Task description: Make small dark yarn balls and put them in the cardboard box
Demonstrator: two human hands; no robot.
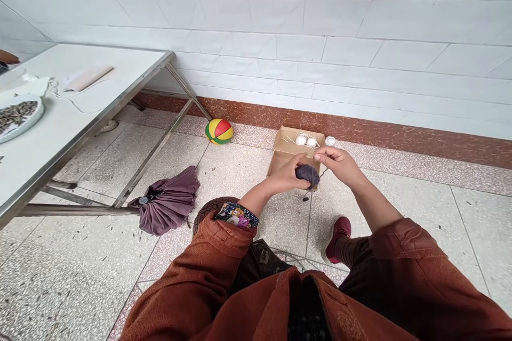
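Note:
A dark purple ball of yarn (307, 175) rests in the grip of my left hand (288, 175), its fingers curled around the near side. To its right, my right hand (338, 164) is closed in a pinch on a dark strand of the same yarn (323, 172). Beneath and behind both hands an open cardboard box (280, 141) stands on the floor. White yarn balls (306, 140) sit at the box's far part with loose white strands, and another white ball (330, 140) lies just outside its right edge.
A striped ball (219, 131) lies by the wall near the leg of a white metal-framed table (100, 72). On that table are a plate of seed husks (24, 117) and a rolled item (88, 79). A folded purple umbrella (168, 200) lies on the floor to the left.

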